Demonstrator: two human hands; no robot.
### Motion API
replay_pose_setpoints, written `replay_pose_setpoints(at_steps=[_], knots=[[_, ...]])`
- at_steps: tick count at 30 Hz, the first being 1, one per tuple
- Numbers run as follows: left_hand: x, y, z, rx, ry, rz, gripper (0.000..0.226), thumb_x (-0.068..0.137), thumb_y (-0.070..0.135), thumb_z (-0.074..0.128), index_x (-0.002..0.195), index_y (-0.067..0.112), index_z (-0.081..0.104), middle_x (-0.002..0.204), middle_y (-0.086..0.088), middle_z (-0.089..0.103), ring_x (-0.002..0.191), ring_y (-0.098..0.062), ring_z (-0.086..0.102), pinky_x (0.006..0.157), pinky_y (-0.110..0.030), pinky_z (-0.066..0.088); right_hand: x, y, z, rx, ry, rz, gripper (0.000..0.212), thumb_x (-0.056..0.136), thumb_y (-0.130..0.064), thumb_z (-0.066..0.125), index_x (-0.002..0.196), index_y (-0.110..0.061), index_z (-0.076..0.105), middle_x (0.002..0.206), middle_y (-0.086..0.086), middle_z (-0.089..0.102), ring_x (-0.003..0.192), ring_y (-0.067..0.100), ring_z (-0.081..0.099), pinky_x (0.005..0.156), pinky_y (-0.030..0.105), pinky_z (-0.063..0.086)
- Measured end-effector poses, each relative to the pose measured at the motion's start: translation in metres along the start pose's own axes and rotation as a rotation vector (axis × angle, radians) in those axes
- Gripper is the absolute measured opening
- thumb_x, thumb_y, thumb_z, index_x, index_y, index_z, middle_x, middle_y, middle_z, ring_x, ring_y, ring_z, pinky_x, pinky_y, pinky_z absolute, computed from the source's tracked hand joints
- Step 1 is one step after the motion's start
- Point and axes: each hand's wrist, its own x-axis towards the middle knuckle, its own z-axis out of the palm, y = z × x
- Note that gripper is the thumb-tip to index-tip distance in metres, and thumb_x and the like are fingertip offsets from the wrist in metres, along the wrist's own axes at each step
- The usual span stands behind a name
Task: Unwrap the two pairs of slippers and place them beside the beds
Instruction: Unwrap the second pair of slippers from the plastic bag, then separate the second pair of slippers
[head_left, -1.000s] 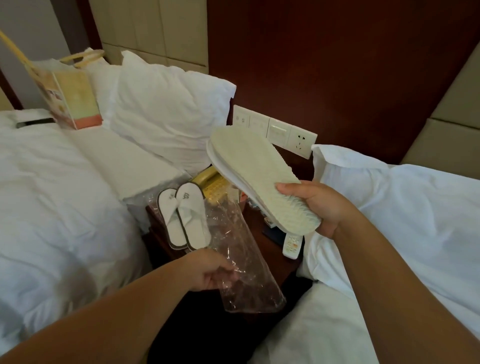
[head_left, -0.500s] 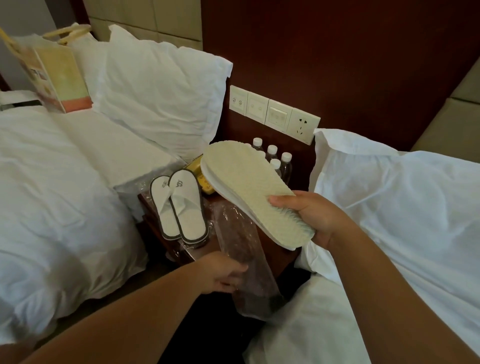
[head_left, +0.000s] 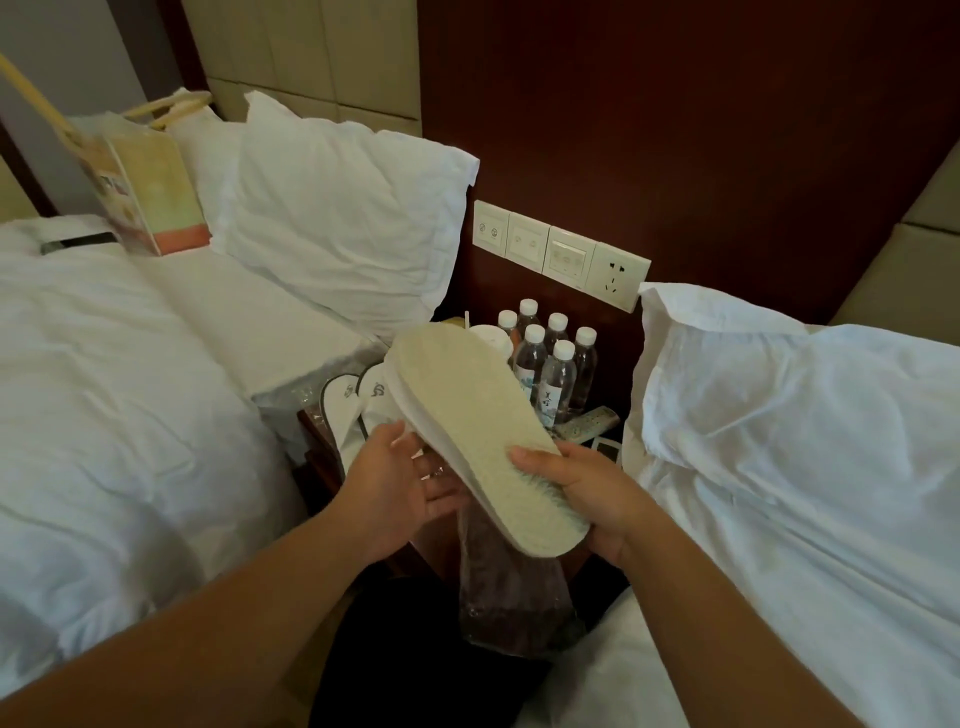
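Observation:
A pair of white slippers (head_left: 467, 415), stacked with the pale textured soles up, is held over the nightstand (head_left: 317, 457). My right hand (head_left: 587, 499) grips the pair at the heel end, thumb on the sole. My left hand (head_left: 395, 483) lies palm up with relaxed fingers under the pair's left edge, thumb against it. An empty clear plastic wrapper (head_left: 509, 597) hangs off the nightstand's front below the slippers. A second pair of slippers (head_left: 340, 410) lies on the nightstand, partly hidden behind my left hand.
Several water bottles (head_left: 550, 364) and a remote (head_left: 587, 423) stand at the back of the nightstand, under a switch panel (head_left: 561, 254). White beds flank it, left bed (head_left: 104, 389) and right bed (head_left: 805, 467). A paper bag (head_left: 140, 176) stands on the left bed.
My left hand let go of the plastic wrapper and rose to the slippers' left edge. My right hand lowered the pair toward me. The wrapper now hangs from the nightstand.

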Motion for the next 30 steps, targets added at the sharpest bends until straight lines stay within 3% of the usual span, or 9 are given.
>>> replay_pose_setpoints(at_steps=[3, 6, 9, 14, 17, 20, 22, 25, 30], knots=[[-0.020, 0.007, 0.001, 0.012, -0.060, 0.069, 0.035, 0.091, 0.026, 0.047, 0.123, 0.014, 0.056, 0.105, -0.016, 0.070, 0.092, -0.036, 0.069, 0.077, -0.049, 0.057, -0.005, 0.005, 0.023, -0.015, -0.008, -0.014, 0.051, 0.068, -0.048, 0.085, 0.110, -0.021, 0.075, 0.109, 0.005, 0.077, 0.101, 0.028, 0.073, 0.096, 0.048, 0.053], [-0.031, 0.006, 0.001, 0.133, -0.043, 0.169, 0.033, 0.090, 0.012, 0.054, 0.123, 0.020, 0.054, 0.116, -0.017, 0.068, 0.101, -0.040, 0.067, 0.079, -0.051, 0.056, -0.012, 0.001, 0.049, -0.219, 0.089, -0.145, 0.041, 0.071, -0.057, 0.074, 0.111, -0.056, 0.063, 0.114, -0.018, 0.069, 0.100, 0.009, 0.069, 0.086, 0.034, 0.054], [-0.040, 0.009, 0.002, 0.189, -0.015, 0.222, 0.035, 0.090, 0.011, 0.058, 0.122, 0.024, 0.055, 0.114, -0.011, 0.071, 0.098, -0.035, 0.069, 0.073, -0.045, 0.057, -0.018, -0.001, 0.068, -0.480, 0.195, -0.313, 0.083, 0.063, -0.074, 0.071, 0.137, -0.055, 0.036, 0.125, -0.024, 0.038, 0.113, 0.002, 0.046, 0.086, 0.022, 0.039], [-0.050, 0.020, 0.002, 0.325, 0.011, 0.314, 0.039, 0.086, 0.014, 0.063, 0.121, 0.029, 0.056, 0.110, -0.003, 0.072, 0.096, -0.028, 0.071, 0.072, -0.047, 0.059, -0.028, -0.009, 0.083, -0.820, 0.269, -0.340, 0.140, 0.045, -0.086, 0.065, 0.156, -0.027, 0.004, 0.134, -0.017, 0.015, 0.131, 0.012, 0.018, 0.107, 0.033, 0.031], [-0.053, 0.029, -0.003, 0.411, 0.036, 0.358, 0.034, 0.090, 0.015, 0.059, 0.119, 0.032, 0.057, 0.106, 0.000, 0.073, 0.092, -0.021, 0.072, 0.064, -0.035, 0.058, -0.028, -0.016, 0.083, -0.696, 0.208, -0.296, 0.112, 0.063, -0.061, 0.065, 0.158, -0.025, 0.018, 0.134, -0.006, 0.030, 0.127, 0.017, 0.036, 0.106, 0.037, 0.042], [-0.053, 0.039, -0.012, 0.458, 0.119, 0.381, 0.029, 0.090, 0.016, 0.055, 0.112, 0.035, 0.058, 0.104, 0.003, 0.073, 0.094, -0.022, 0.070, 0.073, -0.043, 0.060, -0.029, -0.023, 0.080, -0.438, 0.269, -0.265, 0.061, 0.077, -0.039, 0.057, 0.136, -0.023, 0.057, 0.103, -0.005, 0.061, 0.091, 0.012, 0.062, 0.069, 0.026, 0.052], [-0.055, 0.044, -0.018, 0.471, 0.163, 0.394, 0.032, 0.089, 0.016, 0.052, 0.114, 0.034, 0.058, 0.102, 0.004, 0.073, 0.096, -0.024, 0.069, 0.081, -0.047, 0.057, -0.029, -0.028, 0.077, -0.296, 0.341, -0.256, 0.040, 0.082, -0.027, 0.057, 0.122, -0.021, 0.062, 0.089, -0.009, 0.064, 0.078, 0.009, 0.062, 0.057, 0.022, 0.045], [-0.059, 0.050, -0.026, 0.471, 0.175, 0.406, 0.040, 0.081, 0.019, 0.051, 0.118, 0.033, 0.059, 0.107, 0.000, 0.072, 0.102, -0.027, 0.066, 0.089, -0.050, 0.054, -0.029, -0.030, 0.073, -0.229, 0.372, -0.286, 0.044, 0.084, -0.023, 0.065, 0.124, -0.034, 0.049, 0.106, -0.012, 0.061, 0.094, 0.011, 0.059, 0.071, 0.032, 0.050], [-0.064, 0.052, -0.026, 0.464, 0.211, 0.422, 0.042, 0.071, 0.024, 0.051, 0.111, 0.028, 0.062, 0.108, -0.010, 0.070, 0.098, -0.032, 0.066, 0.088, -0.055, 0.053, -0.039, -0.031, 0.090, -0.058, 0.173, -0.292, 0.071, 0.058, -0.055, 0.089, 0.119, -0.048, 0.054, 0.105, -0.021, 0.071, 0.092, 0.006, 0.071, 0.065, 0.023, 0.057]])
